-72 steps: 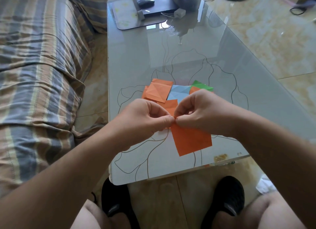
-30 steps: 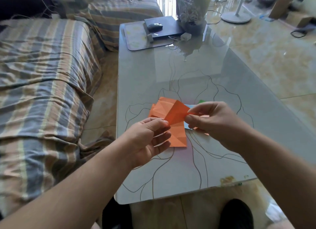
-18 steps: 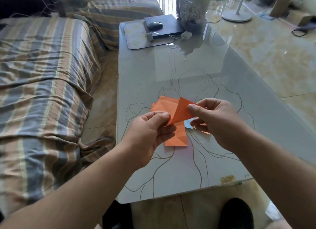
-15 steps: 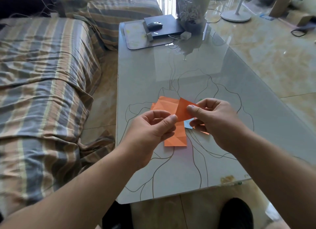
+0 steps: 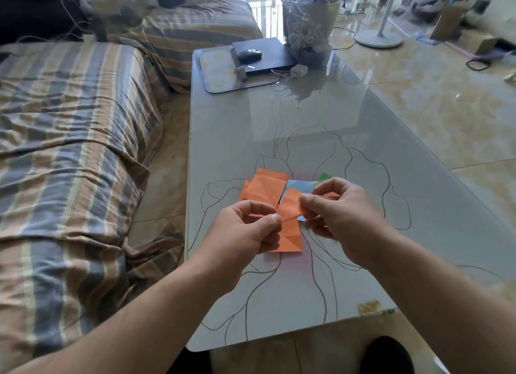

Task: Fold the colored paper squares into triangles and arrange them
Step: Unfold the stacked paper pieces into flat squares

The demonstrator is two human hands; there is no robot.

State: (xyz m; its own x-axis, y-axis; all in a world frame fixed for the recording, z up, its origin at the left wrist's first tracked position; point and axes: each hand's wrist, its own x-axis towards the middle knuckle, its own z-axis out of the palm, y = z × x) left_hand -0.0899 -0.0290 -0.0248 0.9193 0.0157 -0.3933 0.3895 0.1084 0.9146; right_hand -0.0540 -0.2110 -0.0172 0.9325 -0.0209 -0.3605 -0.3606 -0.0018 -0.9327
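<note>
Above the near part of the glass table [image 5: 237, 139], the left hand [image 5: 245, 234] and the right hand [image 5: 337, 214] each pinch one end of a folded orange paper [image 5: 290, 206] between thumb and fingers. Under the hands lies another orange sheet [image 5: 290, 238]. Just behind them rest a creased orange square [image 5: 264, 188], a blue piece [image 5: 300, 186] and a green corner [image 5: 324, 177]; at the far end sits a laptop [image 5: 265, 56].
</note>
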